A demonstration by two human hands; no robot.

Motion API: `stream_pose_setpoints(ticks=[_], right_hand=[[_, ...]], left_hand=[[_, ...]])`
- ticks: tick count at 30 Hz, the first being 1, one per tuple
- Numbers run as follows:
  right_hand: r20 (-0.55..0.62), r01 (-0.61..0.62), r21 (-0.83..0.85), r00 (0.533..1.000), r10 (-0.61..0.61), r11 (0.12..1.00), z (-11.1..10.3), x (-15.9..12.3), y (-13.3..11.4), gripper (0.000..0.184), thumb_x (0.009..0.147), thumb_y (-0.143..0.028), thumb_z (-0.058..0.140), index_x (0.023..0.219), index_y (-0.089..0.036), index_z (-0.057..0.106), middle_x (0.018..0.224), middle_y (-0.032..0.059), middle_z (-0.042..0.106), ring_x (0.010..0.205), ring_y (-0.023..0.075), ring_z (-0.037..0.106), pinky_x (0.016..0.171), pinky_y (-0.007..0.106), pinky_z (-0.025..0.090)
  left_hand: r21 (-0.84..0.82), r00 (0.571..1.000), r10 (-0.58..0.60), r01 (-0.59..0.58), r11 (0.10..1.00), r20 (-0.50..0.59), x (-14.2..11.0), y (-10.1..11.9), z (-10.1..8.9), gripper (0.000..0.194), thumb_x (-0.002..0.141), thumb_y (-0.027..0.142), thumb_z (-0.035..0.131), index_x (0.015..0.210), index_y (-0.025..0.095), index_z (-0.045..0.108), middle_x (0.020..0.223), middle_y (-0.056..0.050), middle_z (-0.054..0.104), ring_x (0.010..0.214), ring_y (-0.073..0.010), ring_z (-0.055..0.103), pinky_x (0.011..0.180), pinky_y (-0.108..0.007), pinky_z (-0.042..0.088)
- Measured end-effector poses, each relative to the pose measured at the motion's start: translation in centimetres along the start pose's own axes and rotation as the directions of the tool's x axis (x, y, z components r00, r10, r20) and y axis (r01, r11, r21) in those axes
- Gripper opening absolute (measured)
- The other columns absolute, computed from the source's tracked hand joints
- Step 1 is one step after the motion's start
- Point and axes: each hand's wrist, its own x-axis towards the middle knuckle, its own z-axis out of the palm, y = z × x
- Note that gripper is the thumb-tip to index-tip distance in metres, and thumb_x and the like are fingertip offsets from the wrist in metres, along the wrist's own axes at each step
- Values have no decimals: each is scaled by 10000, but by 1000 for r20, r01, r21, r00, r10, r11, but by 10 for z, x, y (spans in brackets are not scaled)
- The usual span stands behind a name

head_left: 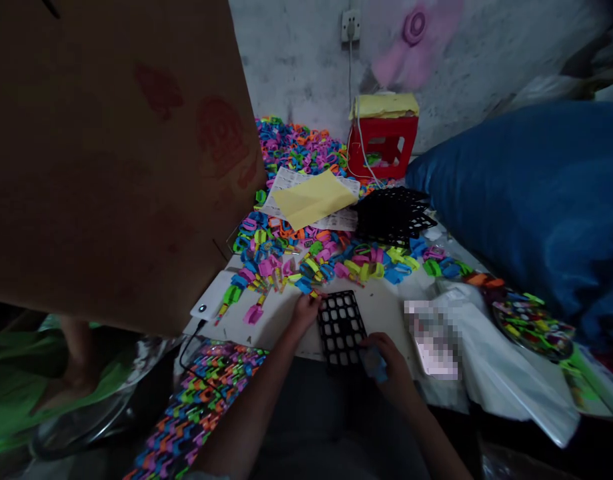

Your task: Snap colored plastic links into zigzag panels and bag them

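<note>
A black plastic grid tray (342, 327) with rows of rounded openings lies at the table's front edge, partly over my lap. My left hand (305, 313) is at its upper left corner, fingers closed by the yellow end of a small coloured piece; what they grip is not clear. My right hand (392, 365) is closed at the tray's lower right side, holding a light blue plastic piece (375, 364), blurred. Just beyond the tray are loose small plastic pieces (356, 268) in pink, blue, yellow and green, several with striped stick-like ends.
A large cardboard box (136, 167) stands at left. Behind the loose pieces are a yellow sheet (316, 199), stacked black grids (393, 215) and a red stool (383, 148) below a pink fan. Plastic bags (491, 353), a filled bowl (531, 327) and a blue sack (531, 200) are at right.
</note>
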Motion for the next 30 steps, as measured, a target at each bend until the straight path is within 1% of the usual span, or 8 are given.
stream_pose_setpoints(ticks=[2,4,8,12,16,19,24,30], right_hand=[[14,17,43,1000,-18,999,2,10,0,153,833,-207,516,937,-216,629,963,71,630,867,187,638,770,304,526],[37,31,51,999,-33,998,7,22,2,150,860,-259,528,957,-225,638,1003,77,646,921,201,642,821,331,529],[77,142,-110,988,-134,984,19,39,12,235,861,-290,545,1056,-242,667,1198,98,642,1099,245,605,944,427,494],[194,290,-252,950,-246,923,26,34,23,295,849,-230,535,1114,-230,663,1278,93,620,1221,265,533,1003,481,453],[249,304,-328,941,-228,895,27,20,31,354,852,-183,513,1181,-231,635,1328,84,587,1253,271,506,1015,503,437],[232,296,-346,946,-224,890,28,13,34,353,853,-175,502,1174,-230,638,1324,86,590,1238,276,518,1001,514,444],[204,304,-349,948,-245,886,33,9,34,350,858,-171,498,1178,-214,634,1317,92,595,1235,271,521,996,508,448],[169,312,-392,949,-266,865,41,6,31,324,854,-172,497,1132,-200,661,1289,100,615,1208,282,537,967,503,465]], left_hand=[[19,1000,11,-11,1000,1,-1,2,-3,277,743,422,642,786,150,668,663,-6,610,566,-122,503,570,-245,399],[37,1000,24,-23,999,-4,-1,4,-5,278,760,415,623,812,147,674,682,-11,622,563,-118,503,560,-240,401],[55,998,40,-38,998,-41,-1,5,-6,257,756,391,625,795,141,671,614,6,593,504,-103,463,502,-224,367],[31,995,60,-58,998,-85,-3,-1,-5,249,774,383,605,803,142,656,664,-12,635,504,-102,485,510,-227,393],[51,992,77,-72,996,-100,-5,-11,-5,263,828,385,535,829,144,639,800,-50,691,513,-105,515,529,-241,432],[131,991,95,-82,988,-98,-8,-16,-4,227,840,347,528,845,154,648,810,-43,700,565,-124,548,580,-252,459],[327,976,154,-98,940,-151,-18,-11,-4,154,828,263,563,870,163,673,861,-72,699,809,-203,619,798,-320,461],[530,973,203,-114,840,-113,-21,6,-3,100,808,197,593,834,183,689,747,-63,672,765,-228,619,758,-309,434]])
